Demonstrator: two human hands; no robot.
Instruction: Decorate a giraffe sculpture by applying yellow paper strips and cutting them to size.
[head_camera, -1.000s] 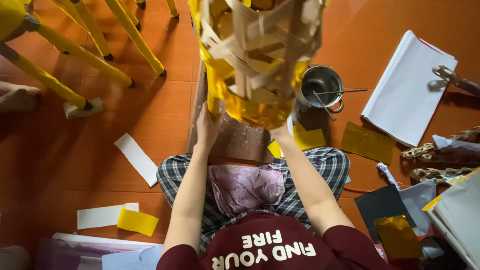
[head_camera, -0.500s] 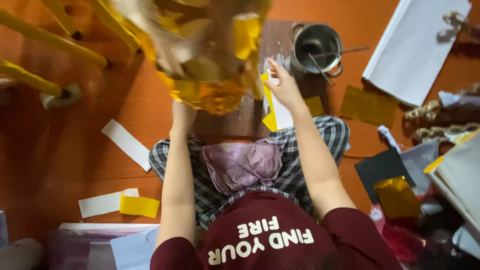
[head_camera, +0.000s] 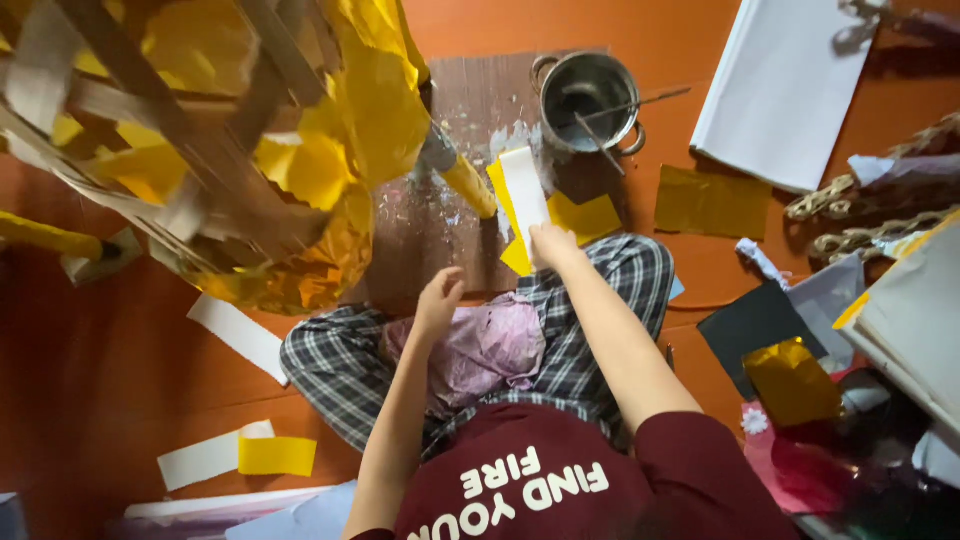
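A lattice frame of wooden strips covered with yellow paper (head_camera: 250, 150) hangs close at the upper left. I sit cross-legged on an orange floor with a brown cardboard board (head_camera: 440, 220) in front of my knees. My right hand (head_camera: 552, 245) rests on the near end of a white paper strip (head_camera: 525, 185), which lies on yellow paper pieces (head_camera: 585, 215) on the board. My left hand (head_camera: 440, 295) hovers above my lap with fingers loosely apart and nothing in it. A pink crumpled cloth (head_camera: 480, 350) lies in my lap.
A metal pot (head_camera: 588, 95) with sticks in it stands on the board's far corner. Around it lie a white paper stack (head_camera: 785, 90), a gold sheet (head_camera: 712, 200), a black sheet (head_camera: 755, 320), gold foil (head_camera: 790, 380) and braided cord (head_camera: 870, 215). White and yellow strips (head_camera: 238, 335) lie at the left.
Both hands have come down from the yellow frame. The right hand has reached to the white strip on the board, and the left has dropped toward my lap. The frame now fills the upper left.
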